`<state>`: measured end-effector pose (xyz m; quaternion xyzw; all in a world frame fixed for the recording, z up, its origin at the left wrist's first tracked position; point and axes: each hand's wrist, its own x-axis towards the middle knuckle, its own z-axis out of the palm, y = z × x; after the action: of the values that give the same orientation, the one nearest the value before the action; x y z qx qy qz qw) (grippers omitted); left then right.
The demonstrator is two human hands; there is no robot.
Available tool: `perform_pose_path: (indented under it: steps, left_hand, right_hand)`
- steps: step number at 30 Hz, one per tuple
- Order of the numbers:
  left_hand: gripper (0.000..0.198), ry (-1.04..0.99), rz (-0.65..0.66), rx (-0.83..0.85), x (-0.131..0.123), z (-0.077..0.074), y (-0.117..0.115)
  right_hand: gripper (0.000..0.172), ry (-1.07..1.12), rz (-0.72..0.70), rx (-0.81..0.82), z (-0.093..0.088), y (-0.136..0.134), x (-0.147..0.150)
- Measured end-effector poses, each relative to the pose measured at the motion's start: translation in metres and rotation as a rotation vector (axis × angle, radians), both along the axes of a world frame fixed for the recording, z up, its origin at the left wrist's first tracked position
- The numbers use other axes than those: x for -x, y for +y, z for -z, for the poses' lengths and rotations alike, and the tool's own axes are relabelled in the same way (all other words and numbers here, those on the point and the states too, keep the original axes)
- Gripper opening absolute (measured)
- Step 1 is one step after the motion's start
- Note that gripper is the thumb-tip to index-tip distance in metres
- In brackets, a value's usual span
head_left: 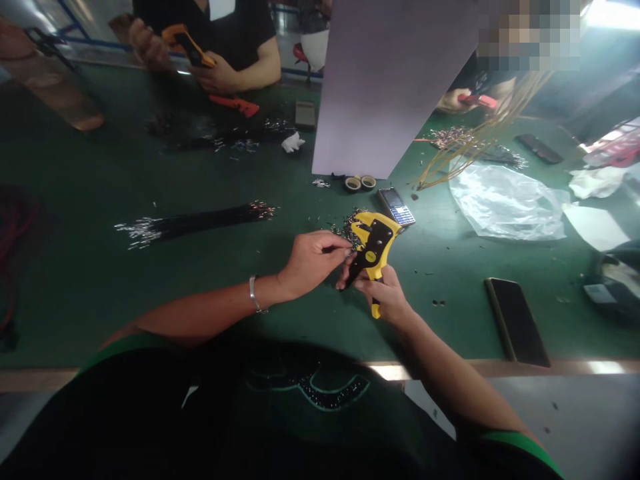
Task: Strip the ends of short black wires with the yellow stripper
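My right hand (383,293) is wrapped round the handles of a yellow and black pistol-shaped wire stripper (376,241), its jaws pointing up and to the left. Close beside the jaws, my left hand (315,261) has thumb and fingers pinched together; whatever sits between the tips is too small to make out. Behind the fingertips and the tool, partly covered by them, lies a pile of small metal terminals (349,225). To the left a bundle of black wires (205,219) with bared or metal-tipped ends rests on the green table (240,267).
Past the tool are a keypad phone (397,207), tape rolls (353,184) and an upright grey panel (380,87). At right lie a smartphone (517,322) and a clear plastic bag (505,200). Across the table, a co-worker's hand (217,73) is near an orange tool (187,45).
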<state>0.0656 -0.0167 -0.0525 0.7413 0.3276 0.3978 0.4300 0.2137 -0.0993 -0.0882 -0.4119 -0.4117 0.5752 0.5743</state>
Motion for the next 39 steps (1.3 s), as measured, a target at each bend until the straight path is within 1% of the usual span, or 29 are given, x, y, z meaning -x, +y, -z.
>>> perform_pose_path:
  steps: [5,9,13,18,22,30,35,39]
  left_hand:
    - [0.016,-0.05,0.06,-0.046,-0.002,0.007,-0.003]
    - [0.016,-0.042,0.062,-0.047,-0.002,0.011,-0.004]
    - [0.017,-0.016,0.058,-0.035,-0.001,0.01,-0.003]
    - [0.019,0.02,0.066,-0.08,0.0,0.006,-0.002]
    - [0.019,0.019,0.075,-0.102,0.0,0.007,-0.001]
    - [0.021,0.015,0.099,-0.097,-0.001,0.007,0.001]
    - [0.02,0.032,0.113,-0.089,-0.002,0.008,0.002]
    - [0.019,0.052,0.106,-0.052,-0.002,0.01,0.005]
  right_hand:
    - [0.029,-0.117,0.015,-0.008,-0.006,0.0,0.001]
    - [0.022,-0.228,0.026,-0.019,-0.007,-0.001,0.001]
    - [0.021,-0.265,0.071,-0.022,-0.004,-0.002,0.002]
    - [0.015,-0.329,0.11,-0.032,-0.001,-0.005,0.002]
    - [0.011,-0.368,0.124,-0.048,0.003,-0.007,0.0]
    - [0.011,-0.464,0.183,0.014,0.0,-0.009,0.002]
    - [0.011,-0.459,0.205,0.007,0.007,-0.009,0.002]
    - [0.011,-0.458,0.214,0.02,0.014,-0.007,0.003]
